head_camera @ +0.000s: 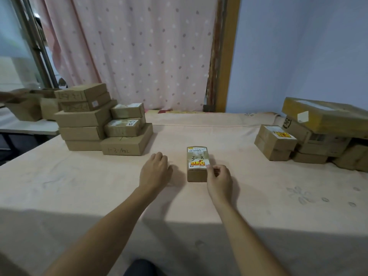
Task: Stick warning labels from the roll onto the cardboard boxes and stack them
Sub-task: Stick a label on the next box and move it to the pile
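Observation:
A small cardboard box (196,175) lies in the middle of the cloth-covered table (79,186). Its top carries a white barcode sticker, the handwritten "3-2" and an orange-and-yellow warning label (196,163). My right hand (219,179) is at the box's near right corner, fingers curled, with fingertips touching the label's right edge. My left hand (155,170) hovers over the cloth to the left of the box, fingers loosely curled, apart from it and holding nothing. The label roll is not in sight.
A tall pile of brown boxes (99,120) stands at the back left. Another pile (310,134) sits at the back right, one box there bearing a warning label (281,134). A pink dotted curtain (139,52) hangs behind the table.

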A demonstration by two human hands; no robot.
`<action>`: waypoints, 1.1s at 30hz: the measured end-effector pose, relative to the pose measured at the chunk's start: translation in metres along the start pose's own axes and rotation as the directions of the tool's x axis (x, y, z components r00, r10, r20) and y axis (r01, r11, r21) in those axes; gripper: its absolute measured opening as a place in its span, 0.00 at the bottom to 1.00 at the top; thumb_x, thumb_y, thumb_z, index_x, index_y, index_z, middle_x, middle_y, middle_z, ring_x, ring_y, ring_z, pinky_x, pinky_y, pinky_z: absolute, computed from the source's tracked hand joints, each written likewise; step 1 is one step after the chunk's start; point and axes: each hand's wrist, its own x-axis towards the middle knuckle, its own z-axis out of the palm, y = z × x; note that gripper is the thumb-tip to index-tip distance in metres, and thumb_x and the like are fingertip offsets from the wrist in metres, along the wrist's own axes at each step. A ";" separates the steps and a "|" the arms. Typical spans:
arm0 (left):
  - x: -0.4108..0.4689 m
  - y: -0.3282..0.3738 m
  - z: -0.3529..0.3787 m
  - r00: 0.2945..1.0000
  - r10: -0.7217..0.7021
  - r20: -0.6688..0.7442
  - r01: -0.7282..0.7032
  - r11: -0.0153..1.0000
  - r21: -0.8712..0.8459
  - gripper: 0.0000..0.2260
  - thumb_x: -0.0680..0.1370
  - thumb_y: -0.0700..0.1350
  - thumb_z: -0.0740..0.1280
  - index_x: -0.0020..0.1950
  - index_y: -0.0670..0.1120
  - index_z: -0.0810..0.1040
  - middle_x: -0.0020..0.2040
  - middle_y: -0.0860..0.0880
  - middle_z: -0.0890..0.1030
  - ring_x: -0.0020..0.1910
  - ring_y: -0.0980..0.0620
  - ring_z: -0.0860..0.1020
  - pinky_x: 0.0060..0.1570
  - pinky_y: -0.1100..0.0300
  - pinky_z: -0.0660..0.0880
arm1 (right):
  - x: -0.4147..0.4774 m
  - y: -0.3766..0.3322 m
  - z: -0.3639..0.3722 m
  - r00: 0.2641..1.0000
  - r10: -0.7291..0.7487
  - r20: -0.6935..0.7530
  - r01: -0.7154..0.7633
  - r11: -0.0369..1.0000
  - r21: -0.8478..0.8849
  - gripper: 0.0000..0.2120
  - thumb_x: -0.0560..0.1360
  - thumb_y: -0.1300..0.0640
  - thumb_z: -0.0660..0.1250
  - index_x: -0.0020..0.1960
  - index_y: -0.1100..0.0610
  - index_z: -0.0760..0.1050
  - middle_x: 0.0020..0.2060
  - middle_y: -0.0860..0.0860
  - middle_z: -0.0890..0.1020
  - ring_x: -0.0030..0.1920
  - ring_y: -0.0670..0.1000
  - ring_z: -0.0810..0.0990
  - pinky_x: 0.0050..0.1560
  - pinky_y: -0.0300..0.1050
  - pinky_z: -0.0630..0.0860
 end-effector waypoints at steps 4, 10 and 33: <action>-0.006 -0.015 0.003 1.000 0.008 0.008 -0.009 0.996 0.088 0.10 0.73 0.43 0.63 0.45 0.42 0.83 0.38 0.44 0.79 0.40 0.41 0.75 0.38 0.48 0.75 | 0.000 0.002 0.001 1.000 0.002 -0.005 -0.002 1.000 0.028 0.07 0.80 0.50 0.67 0.49 0.53 0.77 0.50 0.50 0.82 0.50 0.54 0.79 0.47 0.45 0.70; -0.008 0.000 -0.012 0.993 -0.110 0.045 0.117 0.979 -0.167 0.06 0.71 0.38 0.67 0.35 0.46 0.77 0.38 0.51 0.82 0.38 0.45 0.68 0.36 0.50 0.73 | -0.003 0.002 -0.001 1.000 0.003 -0.012 -0.002 0.994 0.107 0.04 0.80 0.54 0.67 0.48 0.54 0.77 0.49 0.50 0.82 0.51 0.54 0.81 0.50 0.46 0.74; -0.004 0.047 -0.060 0.987 -0.157 -0.039 0.032 0.424 -0.905 0.07 0.69 0.48 0.78 0.44 0.49 0.86 0.43 0.50 0.78 0.46 0.55 0.74 0.45 0.66 0.67 | -0.014 -0.086 -0.031 0.911 -0.023 0.411 -0.265 0.731 0.628 0.23 0.69 0.50 0.75 0.62 0.55 0.78 0.50 0.53 0.86 0.49 0.51 0.84 0.54 0.50 0.78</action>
